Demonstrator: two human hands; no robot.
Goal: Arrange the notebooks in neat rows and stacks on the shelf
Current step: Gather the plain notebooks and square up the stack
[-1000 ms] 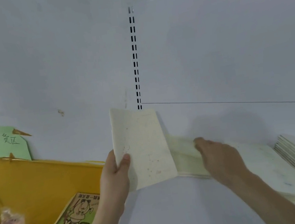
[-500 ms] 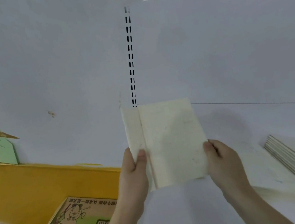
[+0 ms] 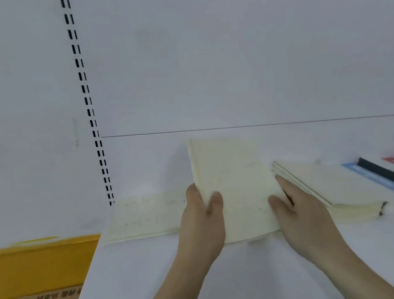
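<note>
The biggest risk, as I judge it, is the bundle fanning apart: the small stack of cream notebooks [image 3: 234,187] is held tilted above the white shelf [image 3: 235,283], gripped only at its two lower side edges, so a loose squeeze could let the thin books slide out of line or drop onto the row below. A lesser risk is knocking the fanned pile of notebooks [image 3: 322,182] just to the right as the bundle comes down.

The held notebooks are pale, faintly speckled and plain, near the middle of the shelf. The left hand [image 3: 201,224] grips the left edge, thumb curled over the cover; the right hand [image 3: 299,216] pinches the right edge. A flat cream notebook [image 3: 144,217] lies to the left.
</note>
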